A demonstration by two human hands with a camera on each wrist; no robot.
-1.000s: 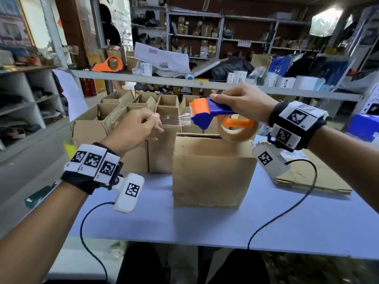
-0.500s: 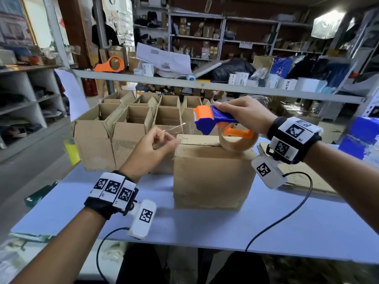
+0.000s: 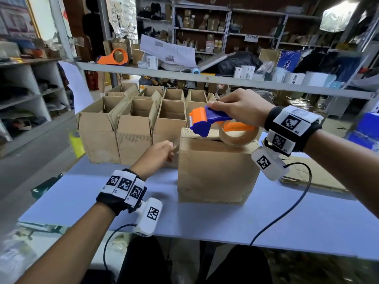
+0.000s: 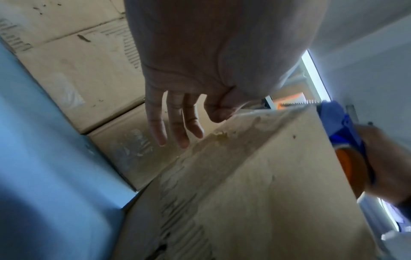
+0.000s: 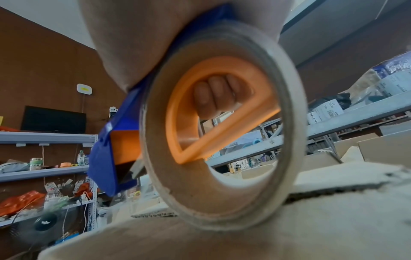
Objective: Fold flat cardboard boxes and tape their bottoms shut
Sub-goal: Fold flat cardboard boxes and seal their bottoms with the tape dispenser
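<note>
A folded cardboard box point(image 3: 217, 171) stands on the blue table point(image 3: 266, 226) with its closed flaps facing up. My right hand point(image 3: 235, 111) grips a blue and orange tape dispenser point(image 3: 205, 121), whose tape roll point(image 3: 238, 136) rests on the box's top. In the right wrist view my fingers point(image 5: 213, 96) curl round the orange handle inside the tape roll point(image 5: 222, 193). My left hand point(image 3: 171, 149) pinches the clear tape end against the upper left side of the box. In the left wrist view thumb and forefinger point(image 4: 222, 112) hold the tape end at the box point(image 4: 266, 176) edge, below the dispenser point(image 4: 340, 126).
Several open folded boxes point(image 3: 135, 128) stand in rows at the back left of the table. Flat cardboard sheets point(image 3: 311, 175) lie at the right. A second orange dispenser point(image 3: 114, 57) sits on the shelf rail behind. Wrist-camera cables point(image 3: 287, 212) trail across the table front.
My left hand has come down and to the right, drawing the tape end from mid-air onto the box's left side. The dispenser has dropped onto the box's top.
</note>
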